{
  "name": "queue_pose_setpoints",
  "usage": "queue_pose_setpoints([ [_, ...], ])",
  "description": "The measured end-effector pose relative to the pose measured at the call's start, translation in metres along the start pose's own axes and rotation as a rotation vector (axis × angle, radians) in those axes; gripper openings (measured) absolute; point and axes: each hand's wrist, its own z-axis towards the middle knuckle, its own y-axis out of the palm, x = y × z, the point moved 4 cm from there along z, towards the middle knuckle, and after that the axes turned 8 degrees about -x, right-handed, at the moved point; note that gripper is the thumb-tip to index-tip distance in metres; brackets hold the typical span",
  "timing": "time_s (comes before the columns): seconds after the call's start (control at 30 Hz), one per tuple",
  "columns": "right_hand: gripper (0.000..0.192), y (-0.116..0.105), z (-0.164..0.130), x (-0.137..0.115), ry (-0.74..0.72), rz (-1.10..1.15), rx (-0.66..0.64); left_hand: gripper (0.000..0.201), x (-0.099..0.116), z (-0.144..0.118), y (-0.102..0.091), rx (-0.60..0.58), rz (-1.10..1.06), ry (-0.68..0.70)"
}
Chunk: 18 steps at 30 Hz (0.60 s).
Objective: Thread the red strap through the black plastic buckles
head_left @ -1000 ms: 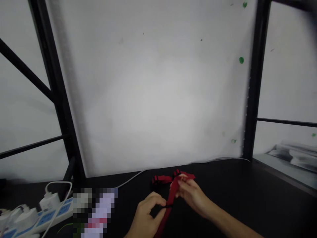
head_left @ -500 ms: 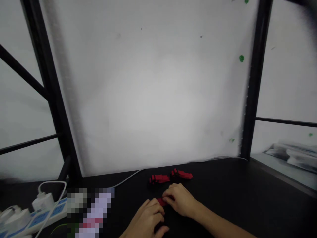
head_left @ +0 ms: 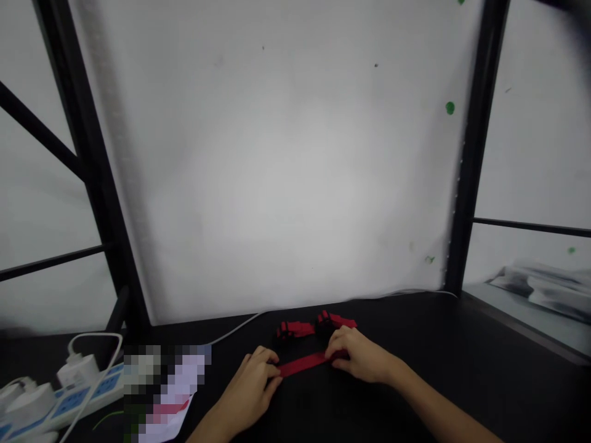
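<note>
A flat red strap (head_left: 302,365) is stretched just above or on the black tabletop, running between my two hands. My left hand (head_left: 249,387) has its fingertips closed on the strap's left part. At the other end, my right hand (head_left: 362,357) pinches the strap between thumb and fingers, which hide that end. Just beyond lie two folded red straps with black buckles: a left bundle (head_left: 295,330), and a right bundle (head_left: 335,319) partly behind my right hand.
On the left, a white power strip (head_left: 87,394) holds plugged-in chargers and cables. Beside it is a partly pixelated pale sheet (head_left: 184,381). A thin white cable (head_left: 237,329) runs along the wall (head_left: 295,184). Black frame posts (head_left: 466,184) stand either side; plastic-wrapped items (head_left: 545,286) lie right.
My hands have moved apart, left hand leftward and right hand rightward and slightly farther away. A longer length of red strap now shows between them.
</note>
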Motion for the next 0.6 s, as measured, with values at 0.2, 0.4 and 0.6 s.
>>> queue_pose_setpoints([
  [0.2,0.022,-0.015,0.006,0.01,0.045,-0.027,0.179,0.017,-0.006,0.002,-0.007,0.109,-0.072,0.025],
  [0.4,0.055,-0.035,0.036,0.039,0.215,-0.038,0.192,0.019,0.008,0.002,-0.01,0.22,-0.183,0.106],
  [0.6,0.033,-0.051,0.053,0.039,0.166,0.034,0.196,0.019,0.018,-0.002,-0.008,0.255,-0.233,0.17],
])
